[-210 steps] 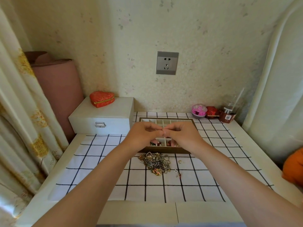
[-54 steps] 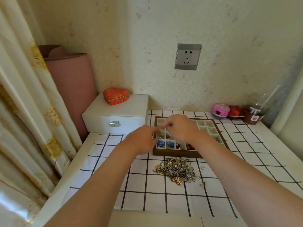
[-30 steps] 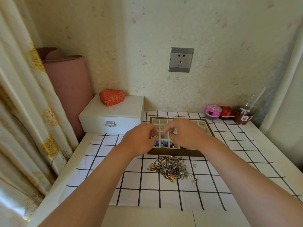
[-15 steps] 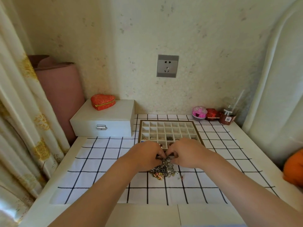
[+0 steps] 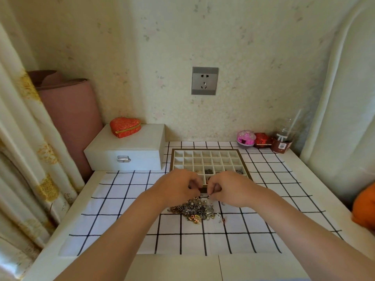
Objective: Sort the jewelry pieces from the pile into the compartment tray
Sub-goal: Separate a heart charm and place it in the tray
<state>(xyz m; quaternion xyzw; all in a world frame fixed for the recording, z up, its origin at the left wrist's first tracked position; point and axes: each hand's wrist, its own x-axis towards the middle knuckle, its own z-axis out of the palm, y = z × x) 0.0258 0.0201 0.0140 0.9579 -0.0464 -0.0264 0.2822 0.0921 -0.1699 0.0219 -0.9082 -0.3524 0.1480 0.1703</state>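
I see the jewelry pile (image 5: pixel 194 209) on the checked cloth (image 5: pixel 121 199), just in front of the compartment tray (image 5: pixel 205 148). Both hands hover at the tray's near rim. My right hand (image 5: pixel 230 189) pinches a small dark piece (image 5: pixel 208 196) with curled fingers. My left hand (image 5: pixel 178 189) is curled too, but I cannot tell whether it holds anything. A white box (image 5: pixel 129 151) sits left of the tray.

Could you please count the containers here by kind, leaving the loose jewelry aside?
Boxes and cases: 4 (white box, red heart case, pink round case, small red box)
Compartment tray: 1
Plastic cup: 1
Total: 6
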